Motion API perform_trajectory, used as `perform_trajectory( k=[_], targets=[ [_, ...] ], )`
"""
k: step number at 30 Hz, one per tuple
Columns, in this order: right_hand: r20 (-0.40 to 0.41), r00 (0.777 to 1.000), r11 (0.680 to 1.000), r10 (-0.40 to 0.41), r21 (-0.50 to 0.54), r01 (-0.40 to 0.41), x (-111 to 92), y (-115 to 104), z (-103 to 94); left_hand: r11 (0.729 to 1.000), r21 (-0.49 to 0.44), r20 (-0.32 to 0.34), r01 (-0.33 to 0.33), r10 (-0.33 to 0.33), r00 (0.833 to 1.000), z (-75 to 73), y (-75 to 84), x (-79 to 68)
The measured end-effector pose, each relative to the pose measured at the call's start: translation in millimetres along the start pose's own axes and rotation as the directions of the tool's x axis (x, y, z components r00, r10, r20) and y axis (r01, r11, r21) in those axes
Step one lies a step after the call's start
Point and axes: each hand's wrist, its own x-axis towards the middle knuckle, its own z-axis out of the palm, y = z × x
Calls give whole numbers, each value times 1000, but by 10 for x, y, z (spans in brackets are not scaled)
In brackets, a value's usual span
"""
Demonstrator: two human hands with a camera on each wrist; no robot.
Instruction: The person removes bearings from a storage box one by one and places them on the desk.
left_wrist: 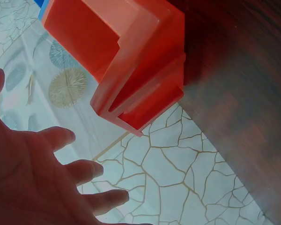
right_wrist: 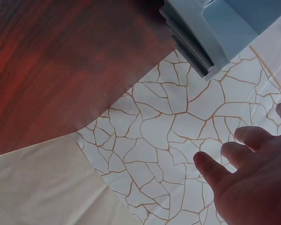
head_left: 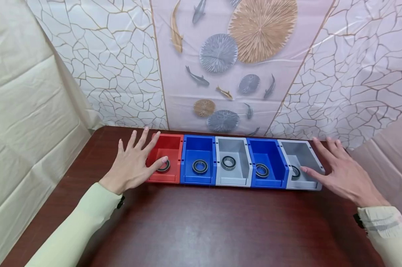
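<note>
Several open-front bins stand side by side in the head view, each with one ball bearing inside. My left hand (head_left: 132, 165) spreads its fingers beside the red bin (head_left: 169, 178), its thumb overlapping the red bin's bearing (head_left: 163, 168). At the other end, my right hand (head_left: 345, 178) is spread at the right grey bin (head_left: 304, 184), thumb partly covering the bearing (head_left: 295, 172) there. Between them are a blue bin (head_left: 198, 180) with a bearing (head_left: 199, 167), a grey bin (head_left: 232, 181) with a bearing (head_left: 228, 163), and another blue bin (head_left: 271, 183) with a bearing (head_left: 262, 170). Neither hand holds anything.
The bins sit near the back edge of a dark reddish-brown table (head_left: 201, 222). A patterned curtain (head_left: 120, 74) hangs right behind them. Cream cloth (head_left: 30, 122) drapes along the left side, with more pale cloth (head_left: 391, 155) on the right.
</note>
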Motion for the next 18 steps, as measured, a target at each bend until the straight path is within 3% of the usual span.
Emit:
perform_trajectory(
  k=[9, 14, 18],
  targets=[
    [-49, 999, 999, -16, 31, 17, 23, 14, 30, 999, -38, -76, 6, -9, 997, 26, -15, 27],
    [-164, 986, 999, -8, 46, 15, 56, 29, 60, 991, -94, -121, 91, -102, 987, -1, 19, 42],
    [-203, 979, 998, -10, 57, 22, 80, 41, 59, 975, -148, -60, 165, -175, 983, -34, 28, 49]
  ],
)
